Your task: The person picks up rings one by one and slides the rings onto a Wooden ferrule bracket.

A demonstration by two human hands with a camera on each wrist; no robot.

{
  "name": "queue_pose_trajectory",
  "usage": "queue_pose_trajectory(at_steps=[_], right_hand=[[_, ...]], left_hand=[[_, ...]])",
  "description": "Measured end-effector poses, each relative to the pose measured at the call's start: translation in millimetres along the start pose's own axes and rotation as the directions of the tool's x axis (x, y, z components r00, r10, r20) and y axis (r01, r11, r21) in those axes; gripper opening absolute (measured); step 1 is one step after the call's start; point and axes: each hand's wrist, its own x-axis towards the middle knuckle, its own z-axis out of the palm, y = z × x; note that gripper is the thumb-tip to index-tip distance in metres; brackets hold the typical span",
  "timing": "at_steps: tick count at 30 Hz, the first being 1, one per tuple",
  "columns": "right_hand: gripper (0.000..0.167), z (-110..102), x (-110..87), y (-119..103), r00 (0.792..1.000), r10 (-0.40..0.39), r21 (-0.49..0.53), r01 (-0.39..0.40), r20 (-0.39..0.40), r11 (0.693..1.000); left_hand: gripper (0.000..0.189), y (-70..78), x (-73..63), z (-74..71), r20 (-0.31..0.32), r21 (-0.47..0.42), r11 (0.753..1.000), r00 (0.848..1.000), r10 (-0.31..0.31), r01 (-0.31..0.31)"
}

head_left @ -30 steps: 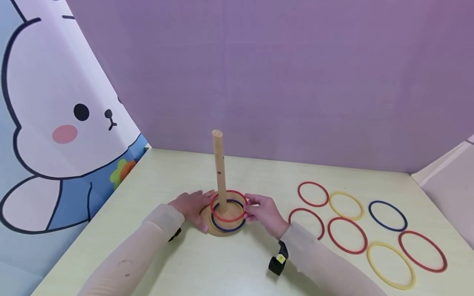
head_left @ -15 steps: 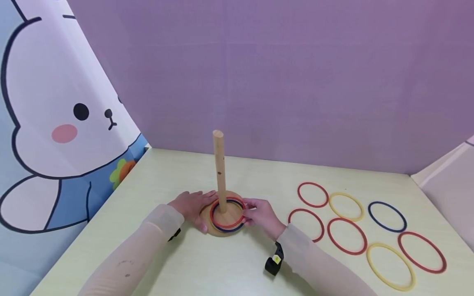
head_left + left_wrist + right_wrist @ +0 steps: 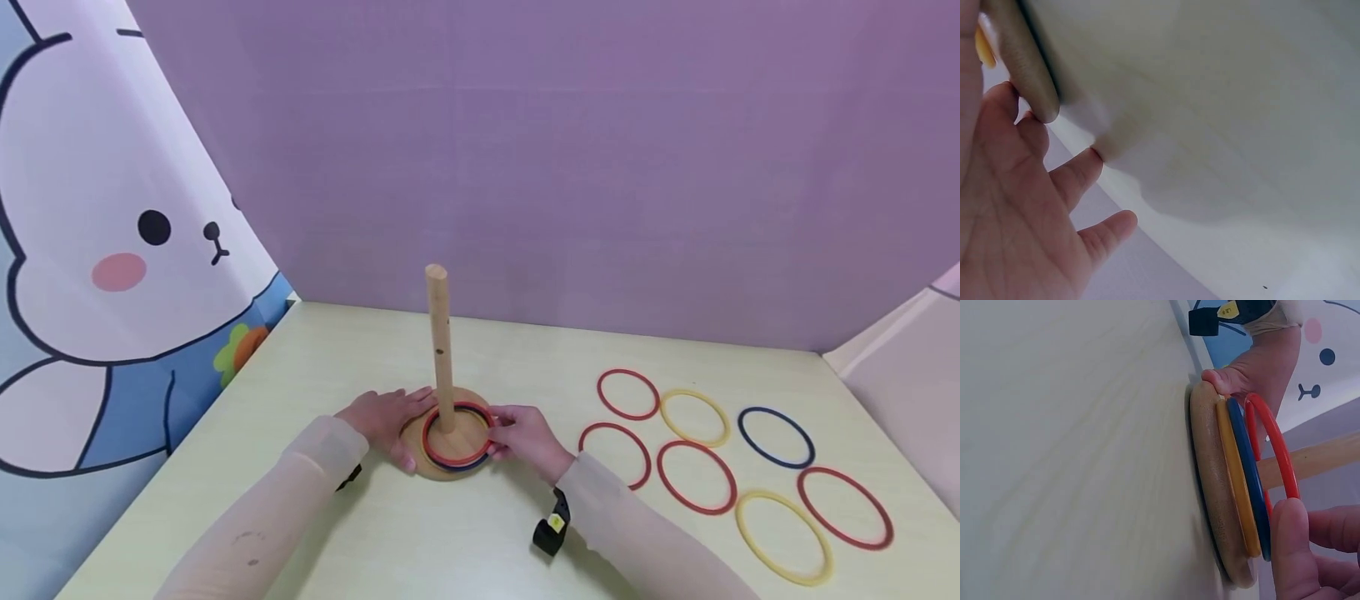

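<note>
A wooden peg (image 3: pixel 440 350) rises from a round wooden base (image 3: pixel 468 433) on the table. My left hand (image 3: pixel 382 421) rests against the base's left side with its fingers spread; in the left wrist view, fingertips touch the base's edge (image 3: pixel 1032 75). With thumb and fingers, my right hand (image 3: pixel 528 437) pinches the right side of a red ring (image 3: pixel 1277 437) that encircles the peg. That ring is tilted, just above a blue ring (image 3: pixel 1249 469) and a yellow ring (image 3: pixel 1235 469) stacked flat around the peg on the base.
To the right lie several loose rings: red ones such as the far red ring (image 3: pixel 601 392), yellow ones such as the near yellow ring (image 3: pixel 828 558), and a blue ring (image 3: pixel 812 450). A purple backdrop (image 3: pixel 525 167) stands behind the table; a cartoon-printed cloth (image 3: pixel 75 183) hangs at left.
My right hand has lowered the red ring along the peg, from above the blue ring to close over it. My left hand has stayed on the base.
</note>
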Motion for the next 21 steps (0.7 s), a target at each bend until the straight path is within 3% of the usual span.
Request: queue_pose_trajectory(at_steps=[21], right_hand=[[0.044, -11.4, 5.8, 8.0, 1.0, -0.014, -0.022, 0.015, 0.027, 1.0]], left_hand=[[0.106, 0.1, 2.3, 1.3, 0.002, -0.022, 1.0, 1.0, 0.004, -0.004]])
